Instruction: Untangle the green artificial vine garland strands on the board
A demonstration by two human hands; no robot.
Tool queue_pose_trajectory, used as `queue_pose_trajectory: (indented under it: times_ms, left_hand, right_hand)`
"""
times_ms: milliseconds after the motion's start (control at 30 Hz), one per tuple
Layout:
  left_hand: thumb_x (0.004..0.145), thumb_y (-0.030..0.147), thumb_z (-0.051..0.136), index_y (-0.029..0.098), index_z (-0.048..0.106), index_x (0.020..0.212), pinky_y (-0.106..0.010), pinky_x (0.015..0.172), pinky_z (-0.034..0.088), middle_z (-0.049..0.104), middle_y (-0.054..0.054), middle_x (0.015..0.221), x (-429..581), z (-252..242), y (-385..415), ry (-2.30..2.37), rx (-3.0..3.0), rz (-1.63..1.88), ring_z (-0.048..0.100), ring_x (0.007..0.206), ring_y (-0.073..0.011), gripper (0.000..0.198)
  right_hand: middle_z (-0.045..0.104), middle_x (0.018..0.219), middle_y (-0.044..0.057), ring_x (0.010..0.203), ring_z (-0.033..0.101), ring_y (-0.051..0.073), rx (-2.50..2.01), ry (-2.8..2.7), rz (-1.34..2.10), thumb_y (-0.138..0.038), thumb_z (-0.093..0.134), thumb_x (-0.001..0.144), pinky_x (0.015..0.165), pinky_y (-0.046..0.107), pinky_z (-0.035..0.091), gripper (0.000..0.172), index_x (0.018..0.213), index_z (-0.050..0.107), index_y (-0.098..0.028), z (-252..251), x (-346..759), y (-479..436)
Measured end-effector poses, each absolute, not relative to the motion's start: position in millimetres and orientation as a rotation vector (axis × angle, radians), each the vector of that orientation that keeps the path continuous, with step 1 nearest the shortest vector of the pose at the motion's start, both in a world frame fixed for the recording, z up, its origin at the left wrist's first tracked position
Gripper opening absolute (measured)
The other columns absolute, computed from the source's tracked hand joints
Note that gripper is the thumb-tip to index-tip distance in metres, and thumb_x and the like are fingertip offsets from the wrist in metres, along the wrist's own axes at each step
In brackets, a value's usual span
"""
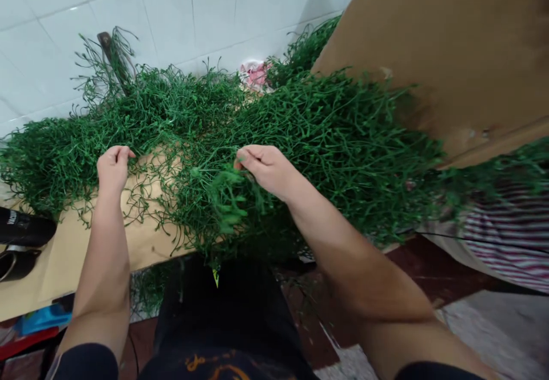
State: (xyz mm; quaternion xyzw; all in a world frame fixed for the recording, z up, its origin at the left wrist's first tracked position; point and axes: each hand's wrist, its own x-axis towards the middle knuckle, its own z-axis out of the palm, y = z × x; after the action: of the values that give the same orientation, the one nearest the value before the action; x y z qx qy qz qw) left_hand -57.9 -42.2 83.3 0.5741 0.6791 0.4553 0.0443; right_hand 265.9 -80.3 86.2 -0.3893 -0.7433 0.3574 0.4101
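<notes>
A large heap of thin, curly green stems with small bud-like tips (338, 134) spreads over a cardboard-covered surface (148, 246). My right hand (266, 168) is closed in a pinch on a small bunch of these green stems (231, 197), which hangs below the fingers and is blurred. My left hand (114, 166) is also closed, thumb against fingers, at the edge of the left-hand pile of stems (171, 100). Whatever its fingertips hold is too small to make out. Loose stems lie scattered on the cardboard between my hands.
A large cardboard sheet (450, 54) leans at the right. On the left lies a black cylindrical flask or cup (26, 228). A pink and white cloth or bag (256, 75) sits by the tiled wall (167, 14). Striped fabric (510, 237) shows at the right.
</notes>
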Motion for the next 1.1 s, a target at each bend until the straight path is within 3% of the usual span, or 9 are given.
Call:
queue_pose_trajectory:
  times_ms: [167, 333, 400, 700, 867, 967, 1100]
  left_hand:
    - [0.078, 0.042, 0.055, 0.017, 0.062, 0.072, -0.024, 0.045, 0.020, 0.034, 0.005, 0.046, -16, 89, -56, 1.572, 1.734, 1.456, 0.026, 0.043, -0.0079, 0.027]
    - [0.063, 0.052, 0.070, 0.017, 0.058, 0.075, -0.021, 0.040, 0.020, 0.051, 0.003, 0.055, -6, 90, -70, 1.300, 1.575, 1.436, 0.031, 0.041, -0.0054, 0.039]
    - [0.061, 0.051, 0.072, 0.016, 0.058, 0.075, -0.020, 0.039, 0.021, 0.051, 0.003, 0.054, -5, 90, -75, 1.282, 1.561, 1.394, 0.033, 0.041, -0.0055, 0.040]
    - [0.066, 0.048, 0.069, 0.015, 0.060, 0.074, -0.020, 0.043, 0.029, 0.049, 0.003, 0.052, 5, 90, -82, 1.353, 1.640, 1.277, 0.039, 0.045, -0.0066, 0.035]
    - [0.072, 0.050, 0.062, 0.016, 0.055, 0.068, -0.022, 0.047, 0.031, 0.044, 0.004, 0.051, 22, 88, -85, 1.330, 1.776, 1.166, 0.037, 0.047, -0.0075, 0.035]
    - [0.078, 0.045, 0.056, 0.016, 0.051, 0.061, -0.023, 0.051, 0.032, 0.043, 0.004, 0.052, 36, 85, -84, 1.330, 1.911, 1.049, 0.039, 0.050, -0.0085, 0.033]
    - [0.079, 0.037, 0.055, 0.017, 0.048, 0.059, -0.024, 0.052, 0.030, 0.041, 0.003, 0.053, 44, 79, -80, 1.376, 1.938, 1.072, 0.038, 0.052, -0.0096, 0.030]
  right_hand:
    - [0.036, 0.052, -0.004, 0.048, 0.032, 0.006, -0.919, -1.806, 0.929, -0.055, 0.045, 0.083, 0.050, 0.024, 0.026, 0.045, 0.068, 0.057, -0.014, 88, 253, -68]
    - [0.040, 0.052, -0.004, 0.042, 0.031, 0.004, -1.020, -1.582, 1.053, -0.059, 0.053, 0.077, 0.044, 0.023, 0.024, 0.047, 0.069, 0.060, -0.014, 76, 256, -61]
    - [0.042, 0.053, -0.003, 0.041, 0.031, 0.004, -1.055, -1.479, 1.092, -0.060, 0.056, 0.074, 0.042, 0.022, 0.025, 0.046, 0.067, 0.059, -0.014, 72, 258, -59]
    - [0.042, 0.057, -0.003, 0.043, 0.033, 0.004, -0.975, -1.281, 1.081, -0.057, 0.057, 0.076, 0.040, 0.020, 0.028, 0.041, 0.068, 0.055, -0.018, 78, 254, -52]
    - [0.044, 0.062, -0.003, 0.051, 0.038, 0.006, -0.971, -1.357, 0.933, -0.047, 0.061, 0.076, 0.050, 0.023, 0.035, 0.029, 0.077, 0.055, -0.018, 84, 239, -54]
    - [0.049, 0.064, -0.002, 0.060, 0.043, 0.008, -1.026, -1.564, 0.825, -0.041, 0.068, 0.071, 0.057, 0.024, 0.035, 0.028, 0.072, 0.055, -0.016, 92, 222, -62]
    - [0.043, 0.055, -0.003, 0.059, 0.040, 0.008, -1.068, -1.825, 0.880, -0.040, 0.068, 0.070, 0.057, 0.025, 0.031, 0.031, 0.061, 0.054, -0.013, 96, 215, -67]
